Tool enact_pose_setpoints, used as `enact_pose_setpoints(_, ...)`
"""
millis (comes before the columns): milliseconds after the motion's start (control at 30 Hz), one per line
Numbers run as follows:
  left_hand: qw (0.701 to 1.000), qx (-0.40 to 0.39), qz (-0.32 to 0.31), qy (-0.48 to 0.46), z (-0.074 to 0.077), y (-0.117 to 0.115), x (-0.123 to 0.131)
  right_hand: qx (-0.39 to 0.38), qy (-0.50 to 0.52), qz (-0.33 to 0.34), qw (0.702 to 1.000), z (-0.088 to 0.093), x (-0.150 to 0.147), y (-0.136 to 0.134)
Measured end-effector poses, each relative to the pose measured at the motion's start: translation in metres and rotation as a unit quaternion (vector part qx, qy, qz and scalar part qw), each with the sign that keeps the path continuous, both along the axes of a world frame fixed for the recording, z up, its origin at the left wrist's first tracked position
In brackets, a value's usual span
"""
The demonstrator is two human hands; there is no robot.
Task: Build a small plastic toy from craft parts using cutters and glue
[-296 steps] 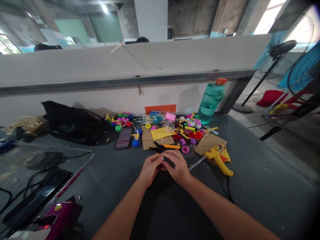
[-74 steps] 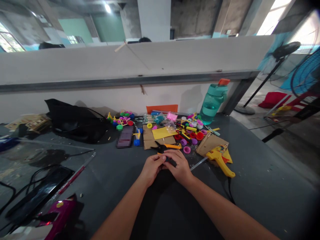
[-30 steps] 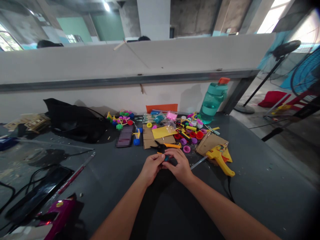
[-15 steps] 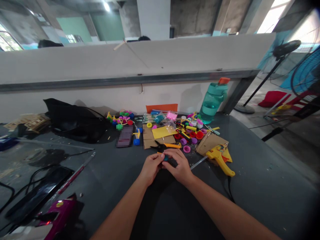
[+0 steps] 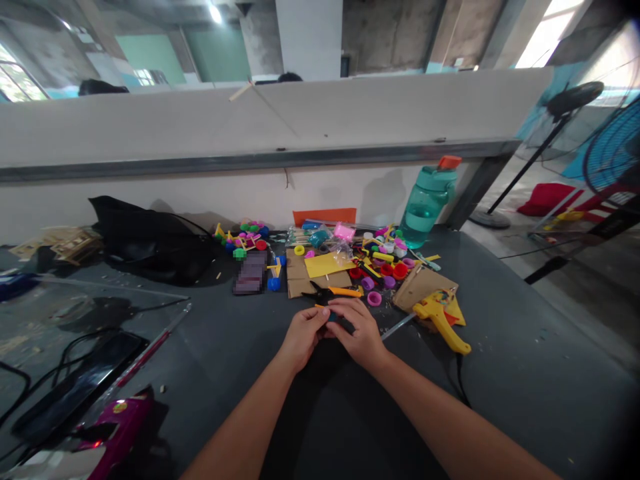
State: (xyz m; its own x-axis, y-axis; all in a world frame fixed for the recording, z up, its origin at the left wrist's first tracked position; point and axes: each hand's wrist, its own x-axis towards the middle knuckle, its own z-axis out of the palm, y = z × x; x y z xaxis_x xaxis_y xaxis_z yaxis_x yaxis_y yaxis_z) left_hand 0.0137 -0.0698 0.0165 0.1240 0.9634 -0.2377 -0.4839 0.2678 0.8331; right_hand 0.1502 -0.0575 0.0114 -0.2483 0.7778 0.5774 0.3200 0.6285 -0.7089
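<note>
Teal plastic piece, small and half hidden, is clamped in the grip of the left hand and right hand over the dark desk, a thin orange stick beside it; orange-handled pliers lie just beyond the fingers.

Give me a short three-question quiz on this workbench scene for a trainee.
1. True or false: besides the small teal piece it pinches, the left hand holds the orange-handled pliers.
2. Multiple choice: what colour is the cap of the teal water bottle? A. purple B. orange C. white
3. Which is nearer the yellow hot glue gun: the left hand or the right hand?

Key: 1 false; 2 B; 3 the right hand.
</note>
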Motion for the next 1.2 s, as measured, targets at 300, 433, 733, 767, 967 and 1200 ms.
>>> enact_pose_setpoints(300, 1.000, 0.001, -0.010, 0.017, -0.0007, -0.0002, -0.0003, -0.014, 0.009, -0.004, 1.000, -0.0022, -0.0006, 0.0006)
enact_pose_setpoints(433, 1.000, 0.005, -0.010, 0.017, -0.0006, -0.0002, -0.0001, -0.002, -0.003, 0.002, 1.000, -0.0014, -0.0006, 0.0006)
enact_pose_setpoints(733, 0.999, 0.014, -0.011, 0.029, -0.0025, -0.0004, -0.0002, 0.000, -0.002, -0.001, 1.000, -0.0001, -0.0009, 0.0000)
enact_pose_setpoints(767, 0.999, 0.014, -0.010, 0.028, -0.0021, -0.0005, -0.0002, 0.001, -0.002, -0.002, 1.000, -0.0003, -0.0009, 0.0002)
enact_pose_setpoints(967, 1.000, 0.011, -0.019, 0.021, 0.0008, -0.0012, 0.0005, -0.009, 0.012, -0.016, 1.000, -0.0021, -0.0014, 0.0013)
enact_pose_setpoints(1200, 1.000, 0.006, 0.003, 0.014, -0.0004, -0.0001, 0.0009, 0.003, -0.003, -0.003, 1.000, 0.0009, -0.0003, 0.0004)
